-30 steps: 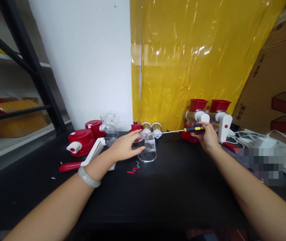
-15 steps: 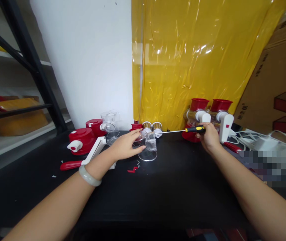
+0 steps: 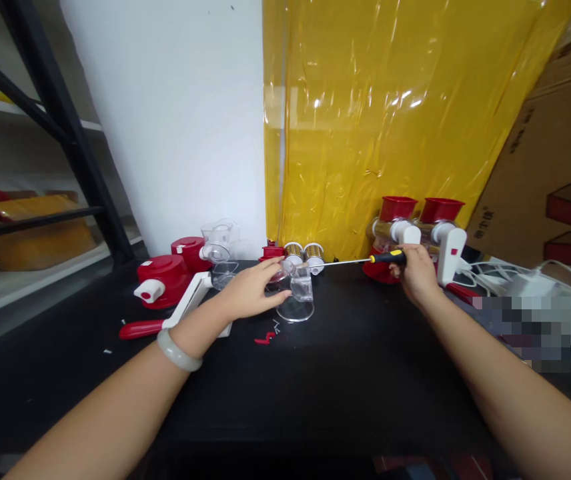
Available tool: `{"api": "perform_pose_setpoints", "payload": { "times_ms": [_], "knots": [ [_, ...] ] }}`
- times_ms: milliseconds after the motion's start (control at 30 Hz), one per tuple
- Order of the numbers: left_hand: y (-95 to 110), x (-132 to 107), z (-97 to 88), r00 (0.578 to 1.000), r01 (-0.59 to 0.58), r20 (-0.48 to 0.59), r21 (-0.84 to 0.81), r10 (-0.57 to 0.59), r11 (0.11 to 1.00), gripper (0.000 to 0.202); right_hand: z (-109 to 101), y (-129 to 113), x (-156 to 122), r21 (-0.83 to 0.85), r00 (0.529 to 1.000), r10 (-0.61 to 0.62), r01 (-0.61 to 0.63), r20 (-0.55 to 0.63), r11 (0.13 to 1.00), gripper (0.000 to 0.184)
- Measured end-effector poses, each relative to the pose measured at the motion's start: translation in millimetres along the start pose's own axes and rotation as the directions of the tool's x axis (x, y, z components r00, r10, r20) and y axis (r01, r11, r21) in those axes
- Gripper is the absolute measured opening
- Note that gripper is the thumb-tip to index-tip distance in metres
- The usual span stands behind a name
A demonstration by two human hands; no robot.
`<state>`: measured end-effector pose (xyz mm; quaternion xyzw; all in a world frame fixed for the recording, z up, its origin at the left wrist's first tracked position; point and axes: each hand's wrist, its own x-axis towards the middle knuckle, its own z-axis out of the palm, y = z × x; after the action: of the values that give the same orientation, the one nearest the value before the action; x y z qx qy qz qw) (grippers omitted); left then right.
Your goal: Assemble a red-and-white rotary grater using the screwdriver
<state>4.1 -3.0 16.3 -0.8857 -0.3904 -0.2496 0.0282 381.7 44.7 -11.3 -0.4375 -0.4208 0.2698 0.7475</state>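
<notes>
Near the middle of the table, my left hand (image 3: 255,288) is closed around a clear plastic grater housing (image 3: 301,285), which lies on its side with its round rim toward me. My right hand (image 3: 418,273) grips the black and yellow handle of a screwdriver (image 3: 388,257). The screwdriver's long shaft runs level to the left, and its tip meets the upper part of the housing. Just in front of the housing lie a small red plastic piece (image 3: 264,339) and several small screws (image 3: 276,327).
Red grater bases (image 3: 164,280) and a white crank with a red handle (image 3: 141,329) lie at left. Two metal grater drums (image 3: 313,253) stand behind the housing. Assembled red and white graters (image 3: 398,210) stand at right, beside white cables and adapters (image 3: 530,285). A shelf (image 3: 65,143) rises at left.
My right hand has shifted very slightly on the screwdriver handle. The left hand and the clear housing stay almost where they were.
</notes>
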Motion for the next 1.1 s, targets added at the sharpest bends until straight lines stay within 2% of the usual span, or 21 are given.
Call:
{"api": "perform_pose_setpoints", "payload": {
  "times_ms": [167,400,533,800,967,1100],
  "knots": [
    [-0.2,-0.7,0.3,1.000,-0.002,-0.007,-0.004,0.002,1.000,0.050,1.0,-1.3,-1.1,0.009,1.000,0.016,-0.016,-0.012,1.000,0.027],
    [-1.5,-0.5,1.0,1.000,-0.007,-0.014,0.003,0.007,1.000,0.051,0.8,-6.7,-3.6,0.158,0.996,0.046,-0.058,0.078,0.986,0.026],
    [-1.4,-0.3,1.0,1.000,-0.010,-0.017,0.003,0.010,1.000,0.050,2.8,-9.7,-4.7,0.128,0.996,0.080,-0.085,0.040,0.988,0.026],
    [-0.5,-0.1,0.8,1.000,-0.008,-0.013,-0.002,0.008,1.000,0.049,1.8,-8.0,-4.2,0.006,0.999,0.052,-0.052,0.002,0.999,0.036],
    [-1.3,-0.1,1.9,1.000,-0.014,-0.018,0.012,0.014,1.000,0.050,1.3,-11.0,-5.4,0.124,0.995,0.071,-0.079,0.068,0.989,0.029],
    [-0.7,-1.0,1.1,1.000,-0.008,-0.014,0.014,0.008,1.000,0.051,2.3,-12.9,-6.0,0.127,0.993,0.085,-0.095,0.079,0.987,0.031]
  ]
}}
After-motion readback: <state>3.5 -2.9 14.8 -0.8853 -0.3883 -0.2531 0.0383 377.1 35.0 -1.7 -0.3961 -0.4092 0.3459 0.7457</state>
